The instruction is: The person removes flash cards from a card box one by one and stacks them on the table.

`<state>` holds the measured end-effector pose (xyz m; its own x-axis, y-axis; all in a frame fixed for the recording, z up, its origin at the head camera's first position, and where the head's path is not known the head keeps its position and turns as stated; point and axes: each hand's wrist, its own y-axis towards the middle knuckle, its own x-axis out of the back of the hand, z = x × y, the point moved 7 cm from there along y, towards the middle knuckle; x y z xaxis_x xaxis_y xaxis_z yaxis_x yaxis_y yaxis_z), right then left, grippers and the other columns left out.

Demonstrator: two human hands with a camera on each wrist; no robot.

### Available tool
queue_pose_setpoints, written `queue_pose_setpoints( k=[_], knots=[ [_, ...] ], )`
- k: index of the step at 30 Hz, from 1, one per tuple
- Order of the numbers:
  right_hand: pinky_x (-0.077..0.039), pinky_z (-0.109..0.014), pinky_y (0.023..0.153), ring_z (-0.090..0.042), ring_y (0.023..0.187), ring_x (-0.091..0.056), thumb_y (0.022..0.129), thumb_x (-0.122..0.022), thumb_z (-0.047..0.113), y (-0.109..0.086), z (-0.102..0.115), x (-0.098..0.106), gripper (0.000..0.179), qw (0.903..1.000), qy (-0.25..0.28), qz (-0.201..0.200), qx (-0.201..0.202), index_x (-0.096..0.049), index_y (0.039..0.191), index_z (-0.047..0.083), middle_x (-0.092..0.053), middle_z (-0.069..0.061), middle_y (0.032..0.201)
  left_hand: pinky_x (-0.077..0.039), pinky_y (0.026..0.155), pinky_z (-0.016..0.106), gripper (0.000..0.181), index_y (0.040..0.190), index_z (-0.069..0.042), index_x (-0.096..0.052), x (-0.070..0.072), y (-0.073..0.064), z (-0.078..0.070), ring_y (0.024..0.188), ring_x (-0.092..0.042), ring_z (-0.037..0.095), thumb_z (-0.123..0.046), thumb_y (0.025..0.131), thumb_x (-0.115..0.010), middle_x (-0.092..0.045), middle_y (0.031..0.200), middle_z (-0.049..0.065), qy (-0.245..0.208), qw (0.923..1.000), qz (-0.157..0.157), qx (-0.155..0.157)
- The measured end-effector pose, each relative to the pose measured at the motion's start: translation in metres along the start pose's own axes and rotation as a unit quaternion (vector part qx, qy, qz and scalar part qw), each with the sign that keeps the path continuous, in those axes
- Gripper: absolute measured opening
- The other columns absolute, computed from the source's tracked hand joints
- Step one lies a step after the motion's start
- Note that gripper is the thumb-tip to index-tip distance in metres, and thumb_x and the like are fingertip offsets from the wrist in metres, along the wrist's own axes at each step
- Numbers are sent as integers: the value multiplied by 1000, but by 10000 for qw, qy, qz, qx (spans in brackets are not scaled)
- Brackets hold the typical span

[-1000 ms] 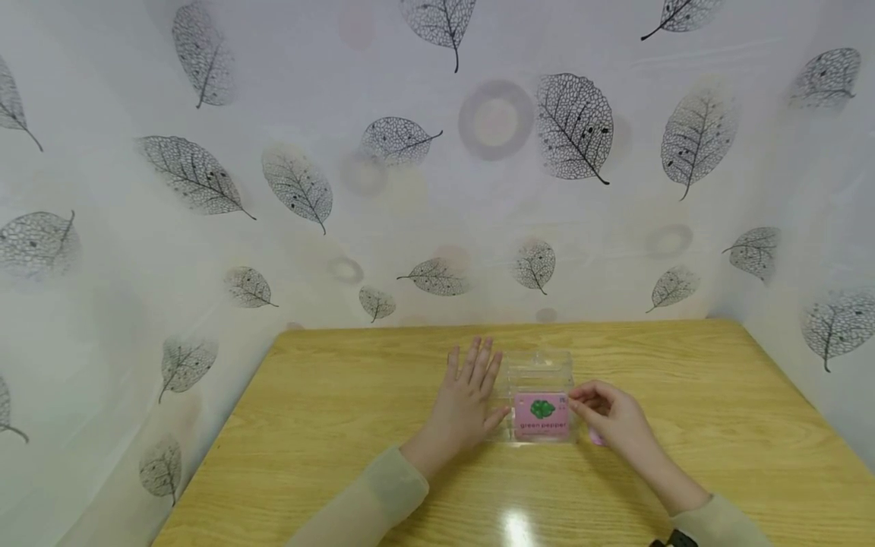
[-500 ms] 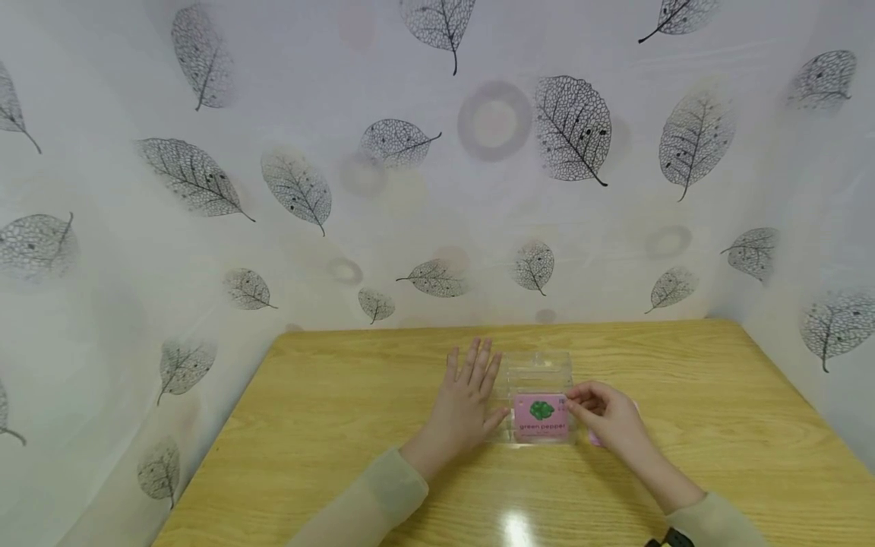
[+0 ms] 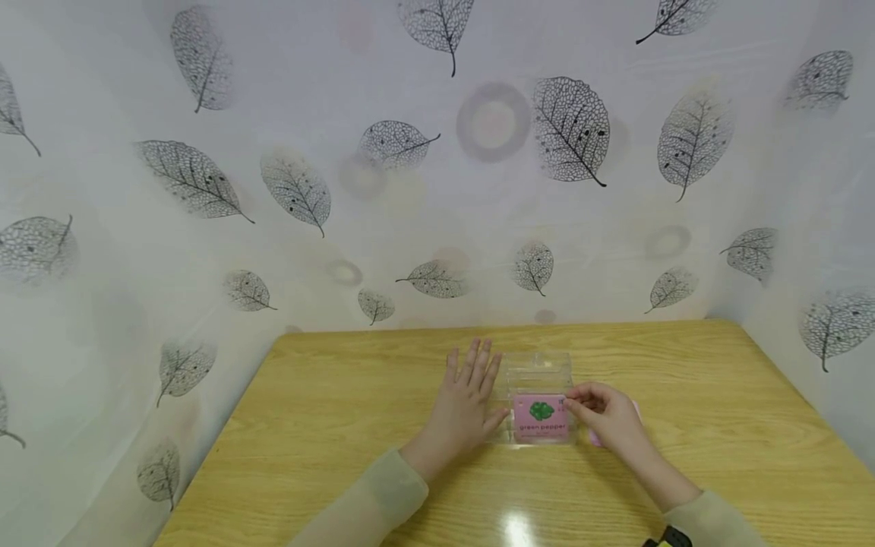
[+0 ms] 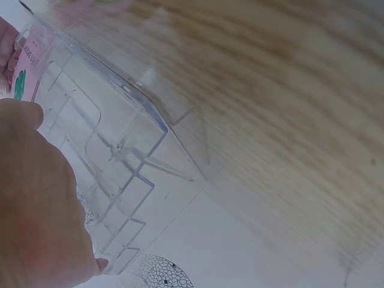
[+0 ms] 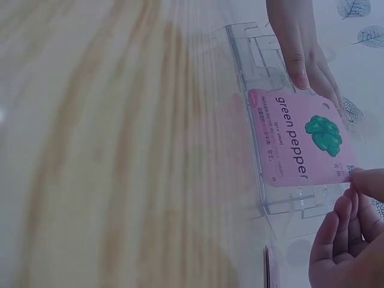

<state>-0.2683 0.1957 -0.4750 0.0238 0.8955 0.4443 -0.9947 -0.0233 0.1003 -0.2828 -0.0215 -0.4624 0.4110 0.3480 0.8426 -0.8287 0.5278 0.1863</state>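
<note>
A pink flash card (image 3: 540,418) printed "green pepper" stands in the front slot of a clear, stepped plastic card holder (image 3: 540,360). My right hand (image 3: 611,418) pinches the card's upper right corner between thumb and fingertips, its other fingers curled in the right wrist view. My left hand (image 3: 461,406) lies with fingers spread along the left part of the holder, its thumb pointing at the card. Close up, the left wrist view shows the holder's tiers (image 4: 114,150) beside this hand.
A thin stack of pink cards (image 5: 272,267) lies on the wooden table (image 3: 328,395) just right of the holder, partly hidden under my right hand in the head view. Behind the table hangs a pale backdrop (image 3: 437,213) printed with leaves.
My right hand has shifted very slightly to the left, so more of the pink stack shows behind it. My left hand and the holder keep their places.
</note>
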Motion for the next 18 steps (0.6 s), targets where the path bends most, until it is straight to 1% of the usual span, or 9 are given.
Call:
queue_pose_setpoints(
  k=[2, 8, 10, 14, 16, 18],
  knots=[
    [-51, -20, 61, -5, 72, -59, 84, -72, 27, 0, 0, 0, 24, 10000, 8, -27, -34, -69, 97, 7, -69, -5, 85, -11, 115, 55, 87, 151, -9, 5, 0, 0, 0, 145, 1, 34, -69, 90, -10, 4, 158, 16, 11, 10000, -26, 5],
    [-51, -20, 64, -5, 72, -59, 83, -73, 29, -1, -1, 0, 26, 10000, -8, -62, -28, -69, 96, 7, -69, -2, 85, -10, 115, 55, 86, 151, -9, 6, 0, 0, 0, 145, 3, 34, -69, 91, -10, 17, 156, 18, -8, 10000, -13, 0],
    [-51, -20, 64, -5, 72, -59, 83, -73, 29, 0, -2, 0, 26, 10000, -32, -53, -40, -69, 96, 8, -69, -1, 85, -10, 115, 55, 87, 151, -9, 6, 0, 0, 0, 145, 3, 34, -69, 91, -10, 18, 155, 18, -20, 10000, -15, 7],
    [-51, -20, 64, -5, 73, -59, 83, -73, 28, 0, -3, -1, 25, 10000, 0, -31, -68, -69, 97, 8, -69, -2, 86, -9, 115, 55, 87, 151, -9, 6, -1, 0, 0, 145, 3, 34, -69, 91, -11, 18, 155, 18, -35, 10000, -14, 13],
    [-51, -20, 64, -5, 73, -59, 82, -73, 27, 0, -4, -1, 24, 9999, 1, -43, -112, -69, 97, 8, -69, -3, 86, -9, 115, 55, 87, 151, -9, 5, -1, 0, 0, 145, 3, 34, -69, 91, -12, 13, 157, 17, -23, 10000, -31, 14],
    [-51, -19, 65, -6, 73, -59, 82, -73, 27, 0, -4, -1, 25, 9999, -31, -55, -143, -69, 97, 8, -69, -4, 87, -10, 115, 56, 87, 151, -9, 6, -2, 0, 0, 146, 2, 34, -69, 91, -12, 13, 157, 17, -9, 10000, -51, 11]
  ],
)
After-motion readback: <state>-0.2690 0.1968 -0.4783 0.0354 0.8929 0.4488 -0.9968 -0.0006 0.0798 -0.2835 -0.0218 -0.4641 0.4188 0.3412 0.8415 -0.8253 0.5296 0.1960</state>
